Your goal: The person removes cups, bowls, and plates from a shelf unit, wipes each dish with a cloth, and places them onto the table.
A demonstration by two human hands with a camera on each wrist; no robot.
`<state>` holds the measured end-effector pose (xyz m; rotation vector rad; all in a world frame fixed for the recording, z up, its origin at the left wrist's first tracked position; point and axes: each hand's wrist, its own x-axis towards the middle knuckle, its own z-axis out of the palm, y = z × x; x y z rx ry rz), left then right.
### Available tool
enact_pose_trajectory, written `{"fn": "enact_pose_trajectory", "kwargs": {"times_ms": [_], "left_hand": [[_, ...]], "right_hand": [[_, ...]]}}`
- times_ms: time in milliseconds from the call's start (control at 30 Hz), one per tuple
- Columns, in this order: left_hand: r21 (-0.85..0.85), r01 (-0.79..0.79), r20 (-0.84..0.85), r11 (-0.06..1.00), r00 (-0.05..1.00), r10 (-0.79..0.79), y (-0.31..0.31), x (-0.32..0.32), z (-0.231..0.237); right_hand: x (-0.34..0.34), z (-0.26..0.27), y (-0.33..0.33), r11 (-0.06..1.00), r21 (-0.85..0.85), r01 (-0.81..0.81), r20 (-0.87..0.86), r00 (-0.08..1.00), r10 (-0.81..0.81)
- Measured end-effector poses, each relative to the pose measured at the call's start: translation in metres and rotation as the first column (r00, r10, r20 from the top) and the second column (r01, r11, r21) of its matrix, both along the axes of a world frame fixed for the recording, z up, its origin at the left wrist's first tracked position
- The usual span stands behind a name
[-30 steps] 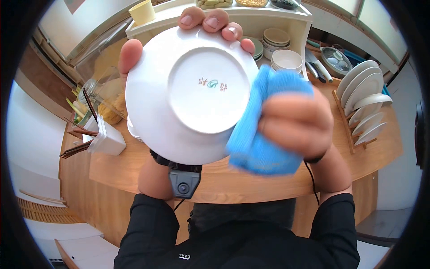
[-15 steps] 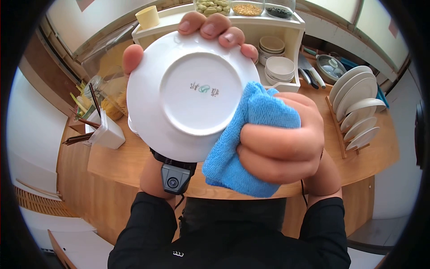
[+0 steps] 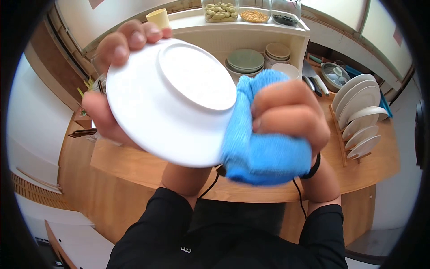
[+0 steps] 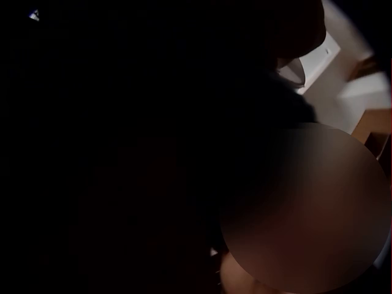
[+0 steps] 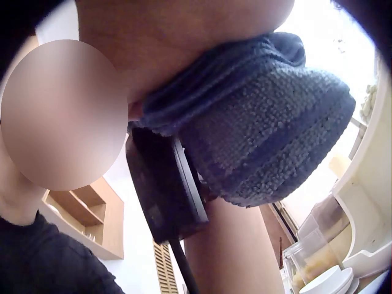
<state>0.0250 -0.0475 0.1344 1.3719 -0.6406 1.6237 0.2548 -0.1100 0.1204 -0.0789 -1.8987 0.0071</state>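
A white plate (image 3: 150,107) is held up in the head view, tilted, its underside and foot ring facing the camera. My left hand (image 3: 117,48) grips it at the left, fingers over the upper rim and thumb along the lower left edge. At the opposite edge, my right hand (image 3: 293,112) clutches a blue terry cloth (image 3: 268,157) against the plate's right rim. Folds of that cloth (image 5: 263,122) bulge below the right hand in the right wrist view. The left wrist view is mostly dark and hides the grip.
A wooden rack (image 3: 339,134) of white plates stands at the right, near knives (image 3: 320,85) and a lidded pan (image 3: 335,76). Behind, a white shelf (image 3: 192,23) holds jars (image 3: 254,15), green plates (image 3: 245,59) and bowls (image 3: 277,51). Chopsticks (image 3: 84,133) show at the left.
The plate has tilted and shifted left, its base mark no longer readable. My left hand has turned with it, its thumb lower now. The cloth has moved along the right rim, slightly up and right.
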Motion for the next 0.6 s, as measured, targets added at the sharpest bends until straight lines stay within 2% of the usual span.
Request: {"fn": "enact_pose_trajectory", "kwargs": {"times_ms": [33, 67, 100, 133, 200, 233, 267, 333, 367, 400, 433, 467, 500, 533, 600], "left_hand": [[0.082, -0.215, 0.028, 0.973, 0.977, 0.214, -0.004, -0.002, -0.002], [0.155, -0.419, 0.077, 0.895, 0.908, 0.412, -0.008, -0.002, -0.004], [0.202, -0.558, 0.092, 0.805, 0.829, 0.551, -0.009, -0.005, -0.003], [0.202, -0.556, 0.092, 0.807, 0.831, 0.549, -0.007, -0.01, -0.001], [0.318, -0.538, 0.019, 0.781, 0.827, 0.562, -0.003, -0.018, 0.005], [0.304, -0.618, 0.093, 0.725, 0.777, 0.623, -0.003, -0.012, 0.003], [0.305, -0.618, 0.091, 0.725, 0.776, 0.624, -0.006, -0.012, 0.004], [0.343, -0.746, 0.122, 0.571, 0.638, 0.76, -0.019, -0.013, 0.006], [0.342, -0.762, 0.081, 0.55, 0.607, 0.791, -0.029, -0.016, 0.006], [0.343, -0.762, 0.081, 0.549, 0.606, 0.791, -0.029, -0.013, 0.007], [0.288, -0.661, 0.043, 0.693, 0.732, 0.68, -0.03, -0.008, 0.006], [0.225, -0.535, 0.015, 0.815, 0.838, 0.546, -0.031, -0.002, 0.005], [0.195, -0.436, -0.013, 0.878, 0.894, 0.447, -0.027, 0.003, 0.006], [0.196, -0.433, -0.015, 0.88, 0.896, 0.444, -0.021, 0.005, 0.005], [0.063, -0.122, -0.048, 0.991, 0.991, 0.125, -0.011, 0.008, 0.003]], "right_hand": [[0.005, -0.001, 0.01, 0.998, -0.045, -0.037, 0.013, 0.999, 0.037], [0.006, -0.004, 0.013, 0.993, -0.104, -0.046, -0.015, 0.999, 0.045], [0.006, -0.005, 0.012, 0.99, -0.127, -0.06, -0.03, 0.998, 0.056], [0.006, -0.006, 0.011, 0.986, -0.151, -0.073, -0.044, 0.997, 0.067], [-0.001, -0.001, 0.0, 0.996, -0.064, -0.067, -0.059, 0.996, 0.063], [-0.004, 0.003, -0.011, 0.995, -0.08, -0.053, -0.059, 0.997, 0.048], [-0.009, 0.001, -0.017, 0.995, -0.07, -0.075, -0.08, 0.994, 0.069], [-0.009, 0.005, -0.027, 0.996, -0.09, 0.009, -0.024, 1.0, -0.011], [-0.003, 0.006, -0.021, 0.995, -0.1, -0.014, 0.011, 1.0, 0.015], [0.005, 0.008, -0.01, 0.993, -0.109, -0.036, 0.046, 0.998, 0.041], [0.008, 0.01, 0.001, 0.992, -0.11, -0.069, 0.049, 0.996, 0.075], [0.008, -0.001, 0.014, 0.995, -0.098, -0.01, 0.031, 0.999, 0.013], [0.01, -0.006, 0.021, 0.992, -0.125, -0.001, 0.027, 1.0, 0.004], [0.012, -0.008, 0.024, 0.988, -0.153, 0.009, 0.022, 1.0, -0.006], [0.008, -0.007, 0.018, 0.993, -0.109, 0.038, -0.007, 0.999, -0.039]]}}
